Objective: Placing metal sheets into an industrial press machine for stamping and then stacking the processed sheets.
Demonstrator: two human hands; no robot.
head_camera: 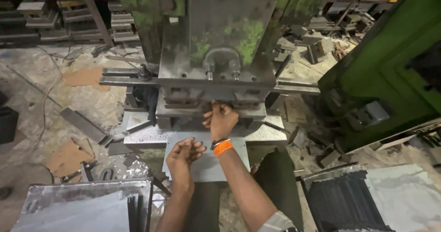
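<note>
Under the press die [216, 92], your right hand [221, 119] reaches forward, its fingers [214, 107] bunched and pushed up against the front edge of the tooling; whether they pinch anything there you cannot tell from this angle, though they seem to touch the far end of the sheet. Your left hand [183, 153] rests on the metal sheet [206, 161], fingers loosely curled together, thumb and forefinger nearly meeting but not clearly gripping; an orange wristband [223, 147] sits on your right wrist.

That sheet lies flat on the press bed [142, 133], just in front of your body, between your two forearms; its long axis runs away from you, toward the die, with the near end overhanging the bed edge. It looks dull grey, thin, rectangular, plain and slightly scuffed.

To your lower left a stack of grey sheets [87, 204] stands near; to your lower right a stack of dark strips [344, 200] lies beside a green machine frame [390, 66].
</note>
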